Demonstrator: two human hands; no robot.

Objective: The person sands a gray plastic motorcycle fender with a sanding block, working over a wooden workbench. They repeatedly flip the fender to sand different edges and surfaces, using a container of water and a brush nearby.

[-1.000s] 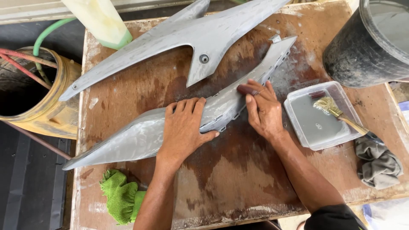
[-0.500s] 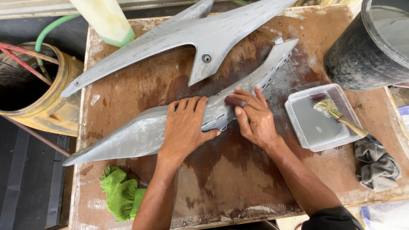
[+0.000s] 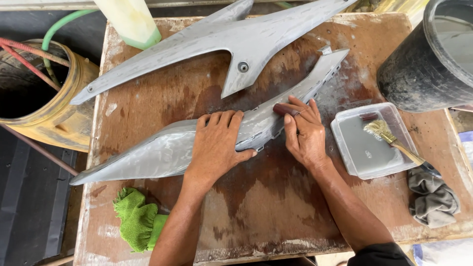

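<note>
From the head view, a long grey panel (image 3: 197, 143) lies slantwise across the middle of the brown wooden table (image 3: 276, 207), its pointed tip toward the left edge and its narrow ribbed end rising toward the far right corner. The left hand (image 3: 217, 148) lies flat on the panel's middle, palm down, its fingers (image 3: 221, 120) spread and straight, reaching over the panel's far edge, the thumb stretched out along the near edge; it presses rather than grips. The right hand (image 3: 305, 133) sits just beside it to the right, its fingers (image 3: 300, 106) curled narrowly onto a small dark red block (image 3: 285, 109), which they hold against the panel's top face; the block shows only at its left end, beyond the fingertips. A second grey panel (image 3: 221, 44), forked in shape, lies along the far edge, apart from both hands. Near the right edge stands a clear shallow tray (image 3: 345, 148) with a brush (image 3: 389, 138) lying in it, bristles toward the far side, handle running over the near right rim. A grey rag (image 3: 433, 197) lies crumpled just beside the tray toward the near right corner. A green cloth (image 3: 135, 219) lies at the near left corner. A dark bucket (image 3: 419, 74) stands at the far right corner, and a pale bottle (image 3: 130, 22) at the far left. Off the left edge is a yellow drum (image 3: 54, 118).
</note>
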